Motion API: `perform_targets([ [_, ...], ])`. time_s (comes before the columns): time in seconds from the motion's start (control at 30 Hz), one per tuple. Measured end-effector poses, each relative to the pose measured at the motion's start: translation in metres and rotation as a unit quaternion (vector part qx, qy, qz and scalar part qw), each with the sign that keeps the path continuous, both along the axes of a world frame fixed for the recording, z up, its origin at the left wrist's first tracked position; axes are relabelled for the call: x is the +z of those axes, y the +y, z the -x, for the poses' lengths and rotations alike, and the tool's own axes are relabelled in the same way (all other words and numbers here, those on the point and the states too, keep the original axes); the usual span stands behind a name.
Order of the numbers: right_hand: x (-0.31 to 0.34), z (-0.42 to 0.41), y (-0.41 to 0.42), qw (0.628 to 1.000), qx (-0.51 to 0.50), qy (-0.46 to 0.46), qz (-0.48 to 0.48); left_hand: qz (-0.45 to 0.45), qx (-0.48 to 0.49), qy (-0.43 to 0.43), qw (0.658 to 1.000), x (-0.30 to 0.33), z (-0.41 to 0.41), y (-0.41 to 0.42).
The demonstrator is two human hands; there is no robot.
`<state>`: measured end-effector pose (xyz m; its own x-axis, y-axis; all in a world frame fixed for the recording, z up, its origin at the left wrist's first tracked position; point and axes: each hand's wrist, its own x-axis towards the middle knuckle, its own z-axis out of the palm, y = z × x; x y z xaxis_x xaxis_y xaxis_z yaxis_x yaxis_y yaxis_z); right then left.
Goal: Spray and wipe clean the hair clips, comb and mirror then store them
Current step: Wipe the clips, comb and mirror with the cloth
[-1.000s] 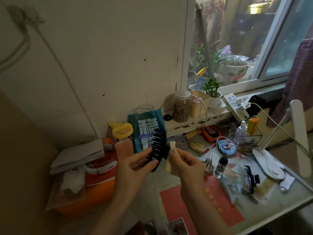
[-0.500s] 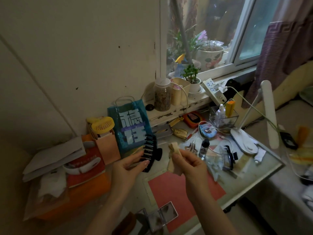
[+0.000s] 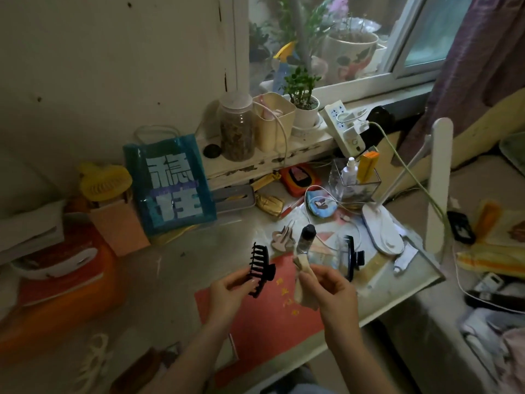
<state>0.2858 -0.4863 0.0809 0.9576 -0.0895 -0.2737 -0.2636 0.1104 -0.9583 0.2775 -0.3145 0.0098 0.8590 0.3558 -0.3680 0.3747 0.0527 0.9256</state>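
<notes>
Wiping step, first black clip.
My left hand (image 3: 227, 291) grips clip (image 3: 259, 269); right hand (image 3: 331, 288) pinches cloth (image 3: 301, 280), apart. Next, I judge: bring cloth onto clip teeth.

We read two large white characters, 稳住, one above the other on the front of the blue bag (image 3: 170, 186) standing against the wall. On the red mat (image 3: 272, 314) lying on the tabletop we see a short column of small yellow characters, too blurred for us to read. We can read no other text.
</notes>
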Motion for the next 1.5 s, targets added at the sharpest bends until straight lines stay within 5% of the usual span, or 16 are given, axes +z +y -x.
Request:
perform_targets([
  [0.27, -0.026, -0.089, -0.078, 0.992, 0.116, 0.022, 0.05, 0.059, 0.085, 0.114, 0.988, -0.064, -0.059, -0.071],
  [1.17, -0.06, -0.13, -0.091, 0.963, 0.252, 0.069, 0.064, -0.02, 0.103, 0.155, 0.982, -0.106, -0.052, -0.103],
  [1.5, -0.054, -0.1, -0.04, 0.924, 0.374, 0.035, 0.074, -0.211, 0.145, 0.151, 0.955, -0.064, 0.026, -0.034],
])
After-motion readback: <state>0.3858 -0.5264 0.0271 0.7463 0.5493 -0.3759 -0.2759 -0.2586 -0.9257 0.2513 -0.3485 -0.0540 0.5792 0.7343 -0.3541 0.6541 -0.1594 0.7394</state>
